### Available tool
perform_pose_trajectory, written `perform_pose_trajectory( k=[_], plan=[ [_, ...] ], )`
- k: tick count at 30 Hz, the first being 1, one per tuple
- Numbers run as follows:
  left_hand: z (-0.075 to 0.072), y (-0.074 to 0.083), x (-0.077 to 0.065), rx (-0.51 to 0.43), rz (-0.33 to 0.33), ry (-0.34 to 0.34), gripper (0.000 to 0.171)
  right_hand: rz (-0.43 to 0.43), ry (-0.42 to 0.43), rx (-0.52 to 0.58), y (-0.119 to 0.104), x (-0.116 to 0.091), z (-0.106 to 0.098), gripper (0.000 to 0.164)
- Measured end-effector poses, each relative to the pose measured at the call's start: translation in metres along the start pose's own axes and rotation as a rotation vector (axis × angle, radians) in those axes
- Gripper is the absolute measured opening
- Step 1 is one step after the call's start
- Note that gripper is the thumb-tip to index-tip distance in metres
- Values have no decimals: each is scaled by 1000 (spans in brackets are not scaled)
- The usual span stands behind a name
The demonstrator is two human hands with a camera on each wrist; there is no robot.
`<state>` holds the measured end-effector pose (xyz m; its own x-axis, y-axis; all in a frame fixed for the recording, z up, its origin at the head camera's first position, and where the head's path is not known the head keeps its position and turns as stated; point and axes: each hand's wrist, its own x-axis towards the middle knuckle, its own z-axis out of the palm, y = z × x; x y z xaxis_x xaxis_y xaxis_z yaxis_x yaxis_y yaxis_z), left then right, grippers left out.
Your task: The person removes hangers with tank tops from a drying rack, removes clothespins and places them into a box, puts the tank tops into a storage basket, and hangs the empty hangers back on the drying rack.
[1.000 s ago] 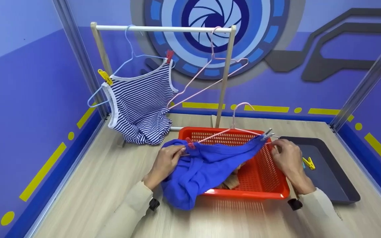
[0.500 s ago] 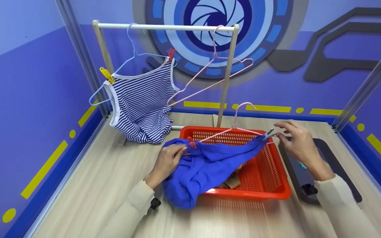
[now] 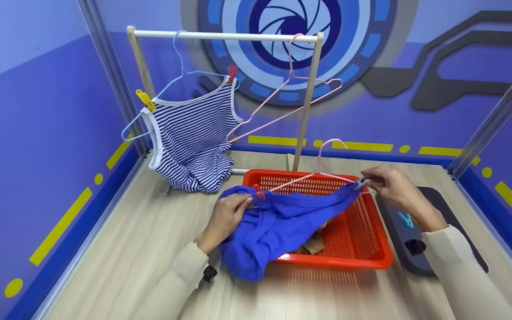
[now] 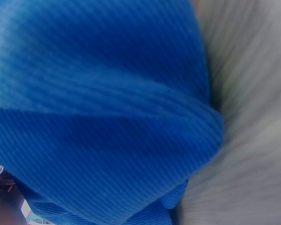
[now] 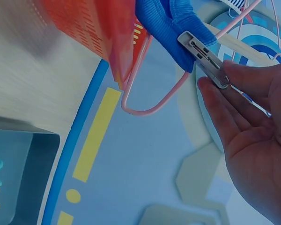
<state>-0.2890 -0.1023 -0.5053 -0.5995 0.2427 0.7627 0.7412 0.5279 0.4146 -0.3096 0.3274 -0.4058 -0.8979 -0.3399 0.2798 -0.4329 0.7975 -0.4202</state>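
A blue ribbed garment (image 3: 278, 222) hangs from a pink clothes hanger (image 3: 298, 180), over the red basket (image 3: 382, 258). My left hand (image 3: 227, 218) grips the hanger's left end with the cloth around it, beside a red clothespin (image 3: 258, 192). In the left wrist view, folds of the garment (image 4: 103, 150) fill most of the picture and hide the grip. At the other end, my right hand (image 3: 394, 189) pinches a grey clothespin (image 5: 203, 58) between thumb and fingers. Its jaws sit on the garment's strap (image 5: 166, 35), by the hanger's looped end (image 5: 147, 112).
A wooden rack (image 3: 225, 35) stands behind, bearing a striped tank top (image 3: 194, 138) on a blue hanger and a bare pink hanger (image 3: 289, 120). Brown cloth (image 3: 313, 245) lies in the basket. To the right, a dark tray (image 3: 449, 213) holds clothespins, including a turquoise one (image 3: 406, 219).
My right hand has let go of the hanger's right end, moved off to the right, then come back to pinch the grey clothespin. The left hand keeps its grip in place.
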Motion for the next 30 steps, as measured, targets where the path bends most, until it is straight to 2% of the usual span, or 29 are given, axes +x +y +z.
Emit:
perform_pose_trajectory(
  k=[6, 14, 23, 30],
  plan=[
    [-1, 1, 0, -1, -22, -20, 12, 11, 20, -51, -3, 1, 0, 29],
    [-3, 3, 1, 8, -6, -13, 10, -41, 90, -159, -8, 3, 0, 17],
    [-3, 3, 2, 1, -15, -37, 11, -43, 134, -160, -12, 4, -1, 17],
    [-5, 7, 5, 40, -7, -69, 12, -96, 198, -186, -11, 3, -3, 15]
  ],
)
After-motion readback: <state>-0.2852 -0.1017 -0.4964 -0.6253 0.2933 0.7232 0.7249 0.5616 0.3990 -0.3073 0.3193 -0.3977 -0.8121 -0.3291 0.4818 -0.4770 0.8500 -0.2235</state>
